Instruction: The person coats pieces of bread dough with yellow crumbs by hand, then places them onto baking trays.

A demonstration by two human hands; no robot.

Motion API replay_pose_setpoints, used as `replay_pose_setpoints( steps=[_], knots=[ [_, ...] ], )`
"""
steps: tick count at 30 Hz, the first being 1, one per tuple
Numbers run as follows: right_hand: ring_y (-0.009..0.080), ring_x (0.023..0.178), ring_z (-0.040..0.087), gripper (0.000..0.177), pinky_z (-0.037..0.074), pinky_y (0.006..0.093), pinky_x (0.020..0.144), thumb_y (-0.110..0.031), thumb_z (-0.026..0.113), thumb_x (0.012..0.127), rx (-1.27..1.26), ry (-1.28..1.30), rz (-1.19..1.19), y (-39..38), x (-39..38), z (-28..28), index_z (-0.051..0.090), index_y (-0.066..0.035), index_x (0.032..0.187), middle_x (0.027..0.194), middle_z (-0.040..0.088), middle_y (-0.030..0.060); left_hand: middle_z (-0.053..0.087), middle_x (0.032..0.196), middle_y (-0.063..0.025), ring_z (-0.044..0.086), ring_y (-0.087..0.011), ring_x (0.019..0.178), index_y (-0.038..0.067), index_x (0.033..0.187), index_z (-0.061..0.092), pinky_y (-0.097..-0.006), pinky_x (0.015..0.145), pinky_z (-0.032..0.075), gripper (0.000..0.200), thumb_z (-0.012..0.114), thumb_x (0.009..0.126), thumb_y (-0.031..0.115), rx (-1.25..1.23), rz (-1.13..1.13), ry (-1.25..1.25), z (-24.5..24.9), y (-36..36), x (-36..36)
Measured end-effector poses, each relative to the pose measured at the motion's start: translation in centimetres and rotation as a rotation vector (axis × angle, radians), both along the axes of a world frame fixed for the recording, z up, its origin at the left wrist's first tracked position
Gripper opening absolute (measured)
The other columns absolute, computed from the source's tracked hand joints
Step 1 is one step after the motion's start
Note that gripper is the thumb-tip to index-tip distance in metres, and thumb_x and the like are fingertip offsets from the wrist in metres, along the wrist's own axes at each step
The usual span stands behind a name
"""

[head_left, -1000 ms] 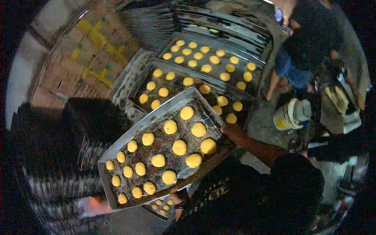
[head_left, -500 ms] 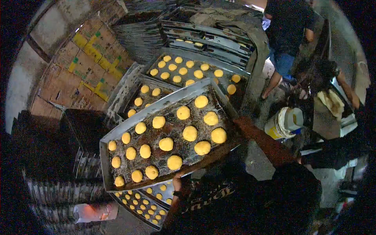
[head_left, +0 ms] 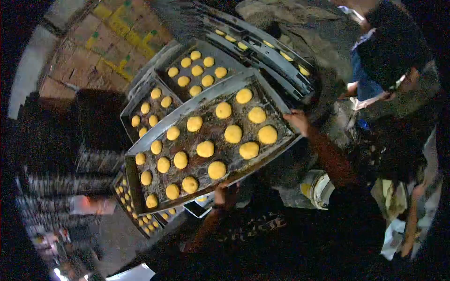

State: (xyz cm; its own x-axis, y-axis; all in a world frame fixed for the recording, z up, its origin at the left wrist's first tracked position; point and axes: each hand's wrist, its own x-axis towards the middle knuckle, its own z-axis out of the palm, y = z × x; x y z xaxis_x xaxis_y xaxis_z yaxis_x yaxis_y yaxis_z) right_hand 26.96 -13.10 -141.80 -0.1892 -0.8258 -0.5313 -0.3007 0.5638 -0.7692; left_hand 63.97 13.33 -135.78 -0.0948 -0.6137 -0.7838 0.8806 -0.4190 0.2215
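Note:
A metal baking tray (head_left: 206, 133) with several round yellow dough pieces (head_left: 233, 134) fills the middle of the head view, tilted. My right hand (head_left: 298, 122) grips its right end, fingers at the rim. On the near long side, my left hand (head_left: 226, 194) is closed at the tray's edge, its fingers partly hidden under it. Behind the held tray lie another tray of dough pieces (head_left: 197, 70) and a smaller visible part of a tray (head_left: 144, 111), both partly covered by the one I hold.
Stacked trays (head_left: 262, 49) stand at the back. More dough-filled trays (head_left: 140, 220) lie low at the left. A white bucket (head_left: 322, 189) is beside my right arm. One person (head_left: 398, 42) stands at the upper right; another person's arm (head_left: 412, 220) shows at the right edge. Yellow-marked cardboard (head_left: 108, 42) lies upper left.
The view has turned and shifted. The tray in my hands stays held, sitting slightly right and higher in view. My right hand is now plainer at its end. The person at upper right appears bent over more.

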Motion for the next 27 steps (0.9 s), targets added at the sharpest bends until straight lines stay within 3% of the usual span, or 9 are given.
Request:
replay_pose_setpoints(
  steps=[1,2,12,15,17,19,22,24,27],
  knots=[
    [0.0201,0.079,0.056,0.049,0.046,0.0384,0.069,-0.038,0.074,0.07,-0.006,0.077,0.021,0.3,-0.7,0.0,0.057,-0.007,0.104,0.091,0.062,0.0069,0.059,0.096,-0.0185,0.058,-0.0306,0.086,0.0,0.101,0.055,-0.0407,0.077,0.05,0.031,0.055,0.075,0.018,0.024,-0.034,0.11,-0.8,0.8,-1.3],
    [0.0246,0.114,0.049,0.063,0.035,0.0361,0.099,-0.036,0.067,0.079,0.15,-0.052,0.057,2.2,-0.5,11.7,0.045,-0.001,0.126,0.124,0.052,0.0151,0.06,0.096,-0.0183,0.058,-0.0308,0.087,0.0,0.103,0.055,-0.0404,0.079,0.049,0.033,0.055,0.076,0.019,-0.032,-0.054,0.126,1.1,0.9,-3.4],
    [0.0277,0.096,0.054,0.041,0.042,0.0393,0.084,-0.029,0.059,0.083,-0.075,0.287,0.102,-3.6,-9.2,10.4,0.053,0.001,0.111,0.105,0.056,0.0173,0.059,0.109,-0.0168,0.057,-0.0271,0.095,0.002,0.115,0.048,-0.0366,0.082,0.047,0.043,0.054,0.083,0.03,-0.128,-0.182,-0.058,4.3,-1.8,-17.4],
    [0.0287,0.091,0.056,0.035,0.044,0.0402,0.079,-0.027,0.056,0.085,-0.25,0.52,0.076,-4.1,-11.5,8.7,0.055,0.001,0.106,0.1,0.057,0.0179,0.059,0.107,-0.0151,0.056,-0.0268,0.096,0.004,0.117,0.048,-0.039,0.083,0.046,0.038,0.055,0.086,0.024,-0.444,-0.234,0.316,-7.9,-1.5,-21.7],
    [0.0293,0.087,0.057,0.032,0.045,0.0408,0.076,-0.025,0.054,0.086,-0.434,0.696,0.065,-4.0,-12.3,8.1,0.056,0.002,0.103,0.096,0.058,0.0183,0.06,0.105,-0.0144,0.056,-0.0272,0.096,0.005,0.117,0.05,-0.0398,0.085,0.046,0.035,0.056,0.087,0.02,-0.362,-0.482,0.174,-9.4,-1.4,-23.3],
    [0.0299,0.084,0.058,0.029,0.047,0.0415,0.073,-0.024,0.052,0.087,-0.681,0.929,0.168,-3.7,-13.4,7.9,0.058,0.002,0.1,0.092,0.059,0.0188,0.061,0.103,-0.0143,0.057,-0.0248,0.098,0.004,0.114,0.053,-0.037,0.088,0.046,0.03,0.058,0.087,0.016,-0.117,-0.429,0.092,1.6,-3.2,-25.3],
    [0.0309,0.078,0.059,0.027,0.049,0.0424,0.069,-0.021,0.05,0.088,-1.059,1.143,0.41,-3.6,-13.9,8.5,0.06,0.002,0.095,0.087,0.06,0.0194,0.062,0.103,-0.015,0.059,-0.0228,0.099,0.002,0.116,0.051,-0.0342,0.088,0.047,0.032,0.057,0.088,0.015,-0.493,-0.627,-0.133,4.2,-4.9,-24.6],
    [0.0299,0.084,0.059,0.029,0.048,0.0415,0.075,-0.023,0.051,0.089,-0.909,0.798,0.485,-3.2,-12.3,8.8,0.06,0.003,0.099,0.089,0.061,0.0183,0.062,0.103,-0.0154,0.059,-0.0215,0.1,0.001,0.117,0.049,-0.0323,0.087,0.048,0.033,0.057,0.088,0.014,-0.758,-0.766,-0.308,6.0,-5.0,-23.4],
    [0.0259,0.092,0.061,0.031,0.047,0.0368,0.082,-0.025,0.058,0.087,-0.788,0.259,0.424,-0.2,-8.4,8.4,0.06,-0.001,0.107,0.096,0.064,0.0147,0.062,0.102,-0.0141,0.061,-0.0221,0.093,-0.001,0.119,0.047,-0.0335,0.084,0.05,0.035,0.057,0.087,0.013,-0.32,-0.731,-0.196,12.9,-3.1,-17.9]
  ],
)
